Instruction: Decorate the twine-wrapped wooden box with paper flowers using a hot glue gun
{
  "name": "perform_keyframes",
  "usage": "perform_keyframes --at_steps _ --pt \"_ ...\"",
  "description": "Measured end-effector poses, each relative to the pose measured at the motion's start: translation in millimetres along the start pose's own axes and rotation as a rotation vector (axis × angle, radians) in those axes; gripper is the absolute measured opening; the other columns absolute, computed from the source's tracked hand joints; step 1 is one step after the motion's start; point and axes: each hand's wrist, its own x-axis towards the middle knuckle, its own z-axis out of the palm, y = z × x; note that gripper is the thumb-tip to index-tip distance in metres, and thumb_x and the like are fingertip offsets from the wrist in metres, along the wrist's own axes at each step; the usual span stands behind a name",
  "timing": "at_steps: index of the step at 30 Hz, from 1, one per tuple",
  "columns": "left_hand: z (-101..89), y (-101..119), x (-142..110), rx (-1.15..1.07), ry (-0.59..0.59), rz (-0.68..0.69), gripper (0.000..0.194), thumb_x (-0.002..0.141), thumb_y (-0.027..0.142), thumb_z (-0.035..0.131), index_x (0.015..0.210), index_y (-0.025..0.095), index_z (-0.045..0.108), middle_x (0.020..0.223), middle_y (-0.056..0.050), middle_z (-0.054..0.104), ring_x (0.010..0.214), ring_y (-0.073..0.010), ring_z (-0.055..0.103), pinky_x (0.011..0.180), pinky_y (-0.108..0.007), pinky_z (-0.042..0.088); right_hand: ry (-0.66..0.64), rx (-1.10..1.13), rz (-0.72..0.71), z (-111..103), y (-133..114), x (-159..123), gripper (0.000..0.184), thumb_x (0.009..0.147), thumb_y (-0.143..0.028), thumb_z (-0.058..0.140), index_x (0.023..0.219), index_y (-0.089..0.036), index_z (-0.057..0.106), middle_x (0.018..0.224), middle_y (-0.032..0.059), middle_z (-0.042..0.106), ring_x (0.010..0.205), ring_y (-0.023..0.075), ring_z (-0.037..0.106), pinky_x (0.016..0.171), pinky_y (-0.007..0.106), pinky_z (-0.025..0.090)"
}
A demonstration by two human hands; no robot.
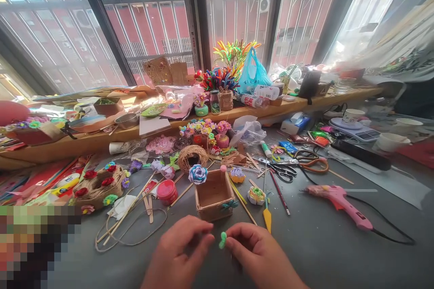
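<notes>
My right hand [252,246] pinches a small light-green twisted piece [223,240] between thumb and forefinger. It looks like soft clay, though I cannot be sure. Just left of that piece is my left hand [186,246], its thumb and forefinger curved with a gap between the tips and nothing visible in them. Beyond both hands stands a square twine-trimmed box [213,210], open at the top. A blue-and-white flower [198,174] sits on its left rim, a pink ball [223,168] on its far corner, and a dark green leaf-like piece [229,205] on its front right.
A pink glue gun [339,201] lies at right with its cord trailing. Scissors [283,170], a red pencil [280,194] and a yellow-tipped tool [267,219] lie nearer. At left are a red tub [167,191], loose cord [135,244] and a flower-covered basket [101,185].
</notes>
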Motion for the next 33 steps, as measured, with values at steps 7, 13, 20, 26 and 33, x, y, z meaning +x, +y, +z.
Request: perform_keyframes --at_steps 7,13,20,26,33 --pt "17.6 6 5 -0.34 -0.218 -0.059 0.022 0.08 0.051 0.085 0.088 0.031 0.09 0.089 -0.01 0.081 0.082 -0.0248 0.075 0.076 -0.032 0.062 -0.114 -0.043 0.037 1 -6 0 0.061 0.072 -0.08 0.079 0.084 -0.021 0.07 0.065 -0.002 0.061 0.055 0.0122 0.053 0.055 0.024 0.044" --pt "30.0 -6 -6 -0.477 -0.026 -0.186 0.033 0.075 0.06 0.087 0.077 0.027 0.088 0.099 -0.011 0.081 0.095 -0.028 0.075 0.085 -0.035 0.062 -0.112 0.153 0.091 5 4 -1 0.069 0.056 -0.081 0.089 0.087 -0.021 0.069 0.07 -0.0011 0.065 0.054 0.0129 0.057 0.056 0.026 0.05" --pt "-28.3 -41 10 -0.235 0.324 -0.246 0.059 0.075 0.079 0.074 0.063 0.021 0.075 0.074 -0.008 0.077 0.081 -0.0271 0.073 0.076 -0.033 0.062 -0.118 -0.133 -0.012 -13 10 -7 0.048 0.079 -0.068 0.08 0.086 -0.021 0.077 0.08 0.0048 0.072 0.072 0.0183 0.064 0.069 0.028 0.051" --pt "-52.7 -39 12 0.074 0.237 -0.147 0.04 0.07 0.064 0.085 0.09 0.029 0.083 0.101 -0.006 0.082 0.091 -0.0288 0.076 0.065 -0.029 0.06 0.018 -0.377 -0.18 -27 16 -6 0.022 0.087 -0.043 0.077 0.081 -0.022 0.077 0.081 0.0043 0.071 0.073 0.0194 0.064 0.067 0.027 0.049" --pt "-40.3 -17 15 -0.941 0.291 -0.478 0.048 0.069 0.055 0.088 0.059 0.018 0.059 0.05 0.01 0.03 0.042 -0.005 0.026 0.038 -0.017 0.027 0.058 -0.103 -0.154 -28 21 -6 0.03 0.084 -0.048 0.082 0.08 -0.022 0.069 0.092 0.0068 0.074 0.084 0.0217 0.067 0.077 0.031 0.052"
